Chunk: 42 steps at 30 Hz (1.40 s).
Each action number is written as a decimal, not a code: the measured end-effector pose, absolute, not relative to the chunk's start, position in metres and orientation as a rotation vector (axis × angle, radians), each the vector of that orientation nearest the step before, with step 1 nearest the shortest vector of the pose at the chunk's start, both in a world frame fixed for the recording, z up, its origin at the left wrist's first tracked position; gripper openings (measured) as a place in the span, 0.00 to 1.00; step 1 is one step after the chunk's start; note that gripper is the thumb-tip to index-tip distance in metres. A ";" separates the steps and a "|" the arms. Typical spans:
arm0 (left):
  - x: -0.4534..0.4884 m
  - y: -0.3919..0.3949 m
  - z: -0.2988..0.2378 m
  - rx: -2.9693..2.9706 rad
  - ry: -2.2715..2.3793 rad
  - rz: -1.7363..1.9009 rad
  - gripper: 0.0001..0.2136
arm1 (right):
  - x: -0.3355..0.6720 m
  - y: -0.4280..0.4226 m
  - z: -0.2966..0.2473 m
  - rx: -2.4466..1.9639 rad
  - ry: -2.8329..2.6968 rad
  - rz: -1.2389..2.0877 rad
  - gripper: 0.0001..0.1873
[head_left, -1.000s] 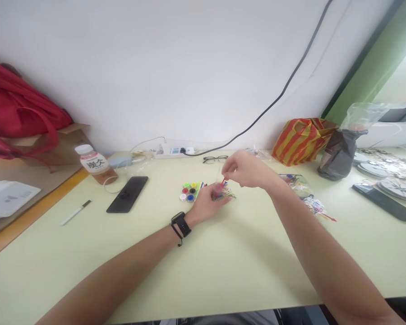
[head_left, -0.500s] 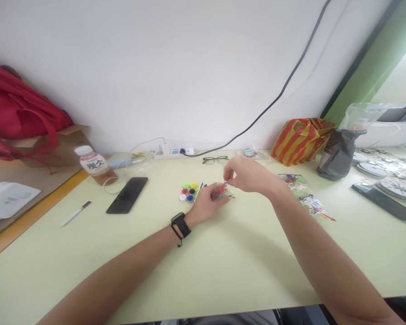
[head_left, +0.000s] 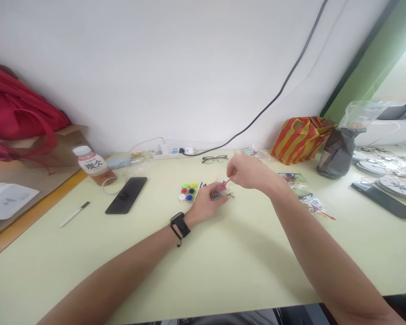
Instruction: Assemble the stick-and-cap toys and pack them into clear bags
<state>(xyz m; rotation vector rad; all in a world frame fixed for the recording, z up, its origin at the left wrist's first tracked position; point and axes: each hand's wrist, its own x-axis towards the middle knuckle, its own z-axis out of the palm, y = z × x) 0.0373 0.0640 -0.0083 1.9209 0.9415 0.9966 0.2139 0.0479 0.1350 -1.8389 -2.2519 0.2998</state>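
Note:
My left hand (head_left: 206, 200), with a black watch on its wrist, is curled around a small clear bag or cup of colourful plastic pieces (head_left: 219, 190). My fingers partly hide it, so I cannot tell which it is. Just above, my right hand (head_left: 248, 171) pinches a thin red plastic stick (head_left: 227, 181), whose lower end reaches the clear holder. Small round pieces (head_left: 190, 197) in several colours sit to the left of my left hand. Beyond my right wrist lies a pile of colourful thin plastic parts (head_left: 313, 203), with a red arrow-shaped one (head_left: 328, 216) sticking out.
A dark phone (head_left: 126, 195), a marker (head_left: 74, 214) and a drink bottle (head_left: 94, 166) are on the left. Glasses (head_left: 214, 159) and a power strip (head_left: 174, 152) lie by the wall. A striped bag (head_left: 297, 141), another phone (head_left: 384, 200) and round discs (head_left: 397, 186) are on the right.
My right hand has shifted slightly to the right, and more of the red stick now shows below its fingers. My left hand has stayed in place.

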 end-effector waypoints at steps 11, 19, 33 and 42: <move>0.037 0.062 -0.005 1.937 0.980 0.996 0.15 | 0.216 0.042 0.142 -1.651 -2.465 0.574 0.15; 0.038 0.062 -0.005 1.910 0.925 0.996 0.17 | 0.215 0.041 0.144 -1.847 -2.424 0.834 0.46; 0.038 0.058 0.002 1.812 0.775 0.941 0.21 | 0.232 0.054 0.136 -1.321 -2.622 0.828 0.11; 0.033 0.063 0.020 1.615 0.738 0.964 0.22 | 0.241 0.052 0.144 -1.413 -2.518 0.628 0.08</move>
